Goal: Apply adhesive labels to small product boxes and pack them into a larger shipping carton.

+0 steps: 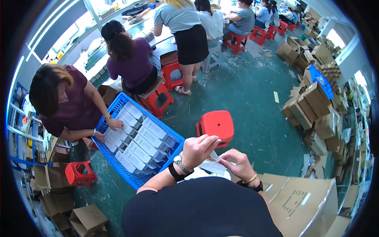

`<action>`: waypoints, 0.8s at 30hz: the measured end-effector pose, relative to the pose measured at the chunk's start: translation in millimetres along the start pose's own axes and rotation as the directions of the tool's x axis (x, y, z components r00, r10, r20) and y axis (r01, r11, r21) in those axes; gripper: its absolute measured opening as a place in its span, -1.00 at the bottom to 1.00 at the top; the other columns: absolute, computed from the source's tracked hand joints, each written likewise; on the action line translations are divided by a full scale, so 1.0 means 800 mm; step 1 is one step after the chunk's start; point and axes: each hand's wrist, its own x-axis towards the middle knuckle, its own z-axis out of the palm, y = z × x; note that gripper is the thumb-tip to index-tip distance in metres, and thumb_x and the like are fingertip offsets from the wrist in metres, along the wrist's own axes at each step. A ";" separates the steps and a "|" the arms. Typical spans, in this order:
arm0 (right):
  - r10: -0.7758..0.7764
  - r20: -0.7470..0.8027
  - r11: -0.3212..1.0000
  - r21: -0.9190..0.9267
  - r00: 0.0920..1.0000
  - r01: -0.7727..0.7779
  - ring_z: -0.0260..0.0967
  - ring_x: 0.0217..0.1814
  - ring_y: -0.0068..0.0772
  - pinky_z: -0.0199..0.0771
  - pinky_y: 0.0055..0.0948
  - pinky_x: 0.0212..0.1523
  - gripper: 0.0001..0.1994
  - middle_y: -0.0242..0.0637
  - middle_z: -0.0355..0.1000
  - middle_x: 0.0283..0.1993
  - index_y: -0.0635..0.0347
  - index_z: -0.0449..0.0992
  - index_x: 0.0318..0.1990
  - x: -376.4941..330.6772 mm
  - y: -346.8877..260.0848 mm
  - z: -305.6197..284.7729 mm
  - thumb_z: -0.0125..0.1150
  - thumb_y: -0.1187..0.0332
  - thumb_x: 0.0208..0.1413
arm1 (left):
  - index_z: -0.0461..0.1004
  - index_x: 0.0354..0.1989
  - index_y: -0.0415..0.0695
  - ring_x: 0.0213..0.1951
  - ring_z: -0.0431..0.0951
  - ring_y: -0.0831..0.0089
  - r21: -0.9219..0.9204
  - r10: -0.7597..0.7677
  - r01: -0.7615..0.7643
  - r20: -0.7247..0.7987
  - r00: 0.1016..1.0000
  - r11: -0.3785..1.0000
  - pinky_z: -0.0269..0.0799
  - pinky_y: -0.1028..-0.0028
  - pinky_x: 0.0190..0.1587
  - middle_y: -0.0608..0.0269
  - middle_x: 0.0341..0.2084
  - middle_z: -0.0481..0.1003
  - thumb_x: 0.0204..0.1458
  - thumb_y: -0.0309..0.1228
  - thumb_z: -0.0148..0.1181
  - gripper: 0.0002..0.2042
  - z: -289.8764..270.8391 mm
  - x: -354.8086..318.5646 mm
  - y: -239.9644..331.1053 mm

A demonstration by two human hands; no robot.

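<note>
Your white piece (215,168), with a small orange patch, is in front of your chest, between your two hands. Your right hand (238,164) pinches its right end between thumb and fingertips. Your left hand (200,151) is over its left, far side, fingers fairly straight and close together; you can't tell from here whether they press on it, since the hand hides that part.

It looks like thin paper or card: probably light, easy to bend, quick to crease, perhaps a little slick. Hold it by the edges, near the ends, with a soft pinch, and keep your fingers off the middle.

On your left is a blue basket (114,163) of white boxes (141,148), a co-worker's hands (115,124) at its far left part. A red stool (217,125) stands beyond your hands, a cardboard box (302,197) near right.
</note>
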 end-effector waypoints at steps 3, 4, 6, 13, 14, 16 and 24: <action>-0.010 -0.034 1.000 -0.009 0.999 0.010 0.65 -0.14 -0.18 0.60 -0.28 0.00 -0.88 -0.16 0.68 -0.22 0.28 0.75 -0.16 0.018 0.044 -0.063 0.53 0.49 0.17 | 0.69 -0.12 -0.15 -0.55 0.63 0.25 -0.001 0.015 -0.015 -0.044 0.999 1.000 0.49 0.36 -0.51 0.21 -0.48 0.63 0.17 -0.46 0.49 -0.85 0.056 0.048 -0.001; -0.012 -0.020 1.000 -0.005 1.000 0.012 0.65 -0.14 -0.18 0.60 -0.28 0.00 -0.88 -0.16 0.68 -0.22 0.28 0.75 -0.16 0.023 0.059 -0.084 0.53 0.49 0.17 | 0.69 -0.11 -0.15 -0.54 0.64 0.25 0.008 0.017 -0.016 -0.057 0.998 1.000 0.50 0.36 -0.51 0.19 -0.47 0.63 0.17 -0.46 0.49 -0.84 0.076 0.062 -0.003; -0.096 -0.013 0.993 -0.073 0.995 0.095 0.64 -0.17 -0.16 0.60 -0.27 -0.03 -0.91 -0.16 0.68 -0.24 0.27 0.74 -0.19 0.048 0.085 -0.134 0.51 0.51 0.16 | 0.68 -0.08 -0.17 -0.53 0.65 0.25 0.026 0.021 -0.018 -0.090 0.996 0.999 0.50 0.36 -0.50 0.15 -0.44 0.64 0.17 -0.46 0.49 -0.81 0.115 0.089 0.000; -0.271 0.002 0.920 -0.294 0.963 0.259 0.58 -0.24 -0.11 0.53 -0.19 -0.11 -0.96 -0.21 0.64 -0.30 0.20 0.72 -0.25 0.081 0.150 -0.284 0.46 0.46 0.18 | 0.66 0.05 -0.18 -0.50 0.66 0.30 0.007 -0.141 0.144 -0.134 0.981 0.990 0.54 0.39 -0.45 0.15 -0.44 0.64 0.18 -0.45 0.50 -0.71 0.248 0.150 0.030; -0.260 0.006 0.917 -0.311 0.966 0.249 0.57 -0.24 -0.11 0.52 -0.18 -0.11 -0.96 -0.22 0.63 -0.30 0.20 0.72 -0.25 0.086 0.159 -0.303 0.46 0.46 0.18 | 0.65 0.08 -0.18 -0.50 0.67 0.31 0.005 -0.156 0.158 -0.121 0.980 0.987 0.55 0.40 -0.44 0.15 -0.44 0.63 0.18 -0.45 0.51 -0.69 0.261 0.160 0.033; -0.247 0.017 0.916 -0.322 0.969 0.239 0.56 -0.24 -0.12 0.51 -0.17 -0.12 -0.96 -0.23 0.63 -0.31 0.19 0.72 -0.25 0.097 0.174 -0.332 0.46 0.46 0.18 | 0.64 0.10 -0.16 -0.49 0.68 0.33 0.004 -0.187 0.189 -0.135 0.973 0.982 0.55 0.40 -0.44 0.18 -0.43 0.64 0.18 -0.42 0.51 -0.67 0.291 0.181 0.032; -0.164 -0.019 0.927 -0.346 0.986 0.147 0.55 -0.24 -0.13 0.50 -0.18 -0.15 -0.93 -0.25 0.61 -0.31 0.20 0.71 -0.26 0.154 0.241 -0.430 0.49 0.45 0.16 | 0.63 0.14 -0.15 -0.45 0.70 0.38 -0.108 -0.232 0.219 -0.118 0.966 0.970 0.58 0.43 -0.40 0.21 -0.39 0.66 0.15 -0.44 0.54 -0.61 0.388 0.262 -0.010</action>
